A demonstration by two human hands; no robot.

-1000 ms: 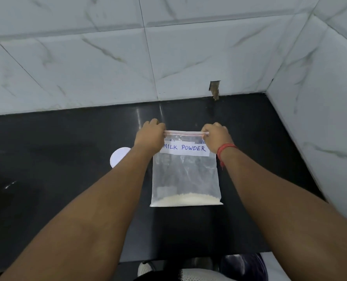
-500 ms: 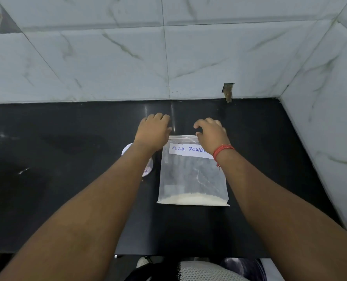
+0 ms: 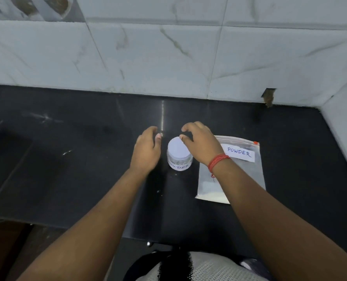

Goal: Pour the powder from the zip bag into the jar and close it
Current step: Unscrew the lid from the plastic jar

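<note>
A small clear jar (image 3: pixel 178 162) with a white lid (image 3: pixel 176 149) and a handwritten label stands upright on the black counter (image 3: pixel 77 159). My left hand (image 3: pixel 147 150) hovers just left of it, fingers curled and apart, holding nothing. My right hand (image 3: pixel 201 145) arches over the lid's right side, thumb and fingers spread near the rim, with a red thread at the wrist. The clear zip bag (image 3: pixel 243 169) labelled POWDER lies flat to the right, partly under my right forearm, white powder at its near end.
White marble-tiled walls (image 3: pixel 168 57) close off the back and right of the counter. A small broken notch (image 3: pixel 268 97) marks the wall base at the right. The counter's front edge (image 3: pixel 67 226) runs just before my body.
Both hands have let go of the zip bag, which now lies flat on the right. They have shifted left and now flank the jar, which was mostly hidden behind my left arm.
</note>
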